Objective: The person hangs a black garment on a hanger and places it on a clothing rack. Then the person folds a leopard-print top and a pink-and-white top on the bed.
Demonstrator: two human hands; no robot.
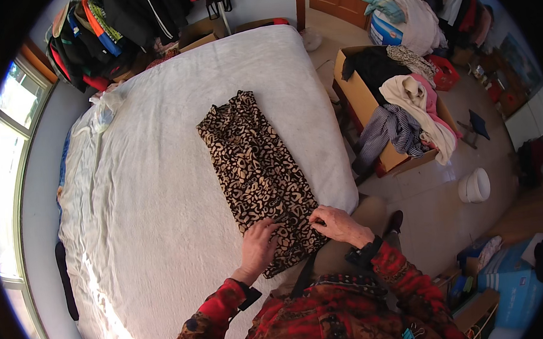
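Observation:
A black and tan leopard-print garment (255, 164) lies lengthwise on the white-covered bed (160, 176), folded into a long narrow strip. Its near end hangs at the bed's edge, close to my body. My left hand (260, 245) grips the garment's left side near that end, fingers bent over the cloth. Across from it, my right hand (342, 224) pinches the right edge between thumb and fingers. Small wrinkles run across the print, mostly toward the far end.
To the right, a large cardboard box (398, 112) is heaped with clothes. A white bucket (474, 186) stands on the tiled floor. Clothes on hangers (144, 16) line the far wall, and a window (10, 160) is at the left. A crumpled plastic bag (103, 111) rests on the bed's far left corner.

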